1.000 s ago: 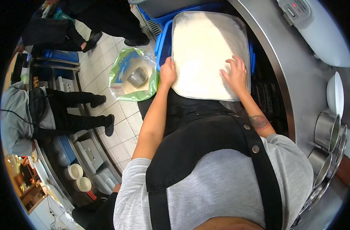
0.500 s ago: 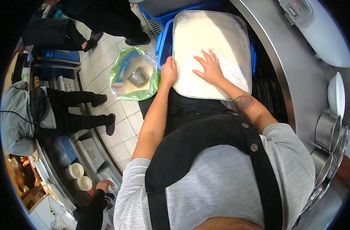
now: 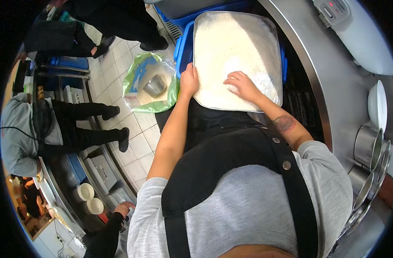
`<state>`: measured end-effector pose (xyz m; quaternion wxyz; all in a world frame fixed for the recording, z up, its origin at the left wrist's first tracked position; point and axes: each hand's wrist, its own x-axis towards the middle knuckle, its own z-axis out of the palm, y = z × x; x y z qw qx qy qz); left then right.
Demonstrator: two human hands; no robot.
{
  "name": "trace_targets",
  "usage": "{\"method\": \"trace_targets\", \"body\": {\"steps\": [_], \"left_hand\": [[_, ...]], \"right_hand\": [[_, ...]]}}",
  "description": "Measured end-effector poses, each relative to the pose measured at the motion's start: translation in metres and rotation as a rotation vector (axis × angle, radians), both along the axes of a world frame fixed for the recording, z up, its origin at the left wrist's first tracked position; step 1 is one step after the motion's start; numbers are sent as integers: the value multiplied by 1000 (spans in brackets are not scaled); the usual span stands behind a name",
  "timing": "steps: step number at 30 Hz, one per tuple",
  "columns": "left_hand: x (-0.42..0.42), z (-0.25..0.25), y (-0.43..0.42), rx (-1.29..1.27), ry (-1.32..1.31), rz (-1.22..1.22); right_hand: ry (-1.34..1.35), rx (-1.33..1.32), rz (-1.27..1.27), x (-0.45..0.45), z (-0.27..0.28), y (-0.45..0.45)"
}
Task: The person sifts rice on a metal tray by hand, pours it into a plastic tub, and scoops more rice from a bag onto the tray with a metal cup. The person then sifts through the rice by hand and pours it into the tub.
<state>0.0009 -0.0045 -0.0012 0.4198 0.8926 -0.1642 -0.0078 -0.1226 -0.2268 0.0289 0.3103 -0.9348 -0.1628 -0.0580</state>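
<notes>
A large shallow metal tray [image 3: 194, 43] rests on a blue bin [image 3: 186, 43] in front of me. Spread across it is a layer of pale, fine grain [image 3: 222, 38] that looks like rice. My left hand [image 3: 189, 81] grips the tray's left edge, with the thumb on top. Over the near middle of the grain, my right hand [image 3: 244, 87] has its fingers curled in, with some whitish grain at the fingertips. On the floor to the left stands an open green bag [image 3: 170, 96] of similar grain, with a metal pot [image 3: 155, 85] lying in it.
A steel counter [image 3: 306, 38] curves along the right, carrying a white appliance [image 3: 364, 38], a white bowl [image 3: 378, 106] and several metal pots [image 3: 368, 148]. Co-workers [image 3: 72, 124] stand at the left, and another person's hand [image 3: 124, 208] reaches in at lower left.
My right hand has gone from spread fingers on the grain to curled fingers, drawn back slightly toward me. My left hand stays on the tray edge.
</notes>
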Motion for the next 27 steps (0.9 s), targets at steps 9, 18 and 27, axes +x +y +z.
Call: {"method": "trace_targets", "body": {"steps": [9, 18, 27], "left_hand": [[-1, 1, -1, 35, 3, 21], [1, -2, -1, 19, 9, 23], [-1, 3, -1, 26, 23, 16]], "right_hand": [[543, 479, -763, 9, 61, -49], [330, 840, -453, 14, 97, -33], [287, 717, -373, 5, 84, -33]]}}
